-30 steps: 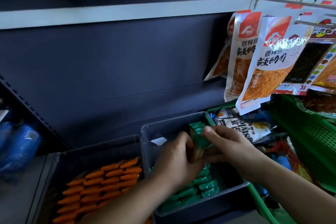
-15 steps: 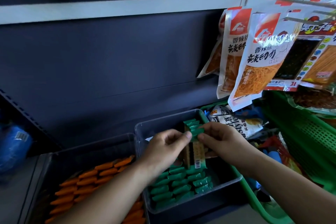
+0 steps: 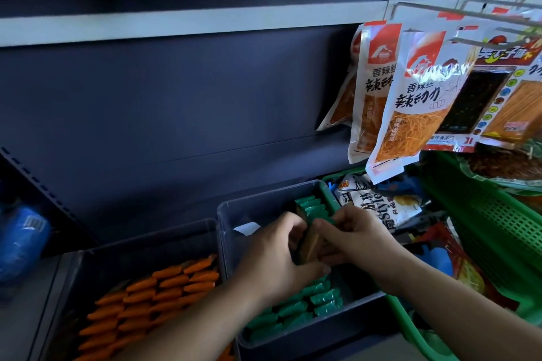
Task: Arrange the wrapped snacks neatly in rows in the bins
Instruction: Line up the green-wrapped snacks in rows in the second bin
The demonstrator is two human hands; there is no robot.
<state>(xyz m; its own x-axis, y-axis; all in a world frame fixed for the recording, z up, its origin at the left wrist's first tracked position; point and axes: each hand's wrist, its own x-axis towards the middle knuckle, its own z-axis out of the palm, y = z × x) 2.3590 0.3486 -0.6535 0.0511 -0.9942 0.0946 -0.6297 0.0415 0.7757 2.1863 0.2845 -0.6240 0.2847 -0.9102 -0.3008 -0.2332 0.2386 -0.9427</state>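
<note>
Forearms reach in from below and meet over a grey bin (image 3: 252,208) on a shop shelf. The left hand (image 3: 272,255) curls its fingers round the left side of an upright bundle of green snacks (image 3: 312,209). The right hand (image 3: 357,239) clamps the bundle's right side between thumb and fingers. The bundle stands inside the bin near its back right corner, its green ends showing above the knuckles. More green snacks (image 3: 311,302) lie in rows at the front of the same bin. A second bin (image 3: 140,246) just to the left holds rows of orange snacks (image 3: 164,293).

Hanging bags (image 3: 416,114) at the right read "香辣丝" under a red logo, with larger brush-style characters below. A white packet (image 3: 378,211) lying in a green basket (image 3: 401,313) shows the word "style".

The hands cover the bundle's lower half, so whether it touches the bin's floor cannot be told. A white slip (image 3: 246,227) in the bin is partly hidden by the left hand. Printing on the small wrappers is too small to read. Blue packets (image 3: 23,240) at the left edge are blurred.
</note>
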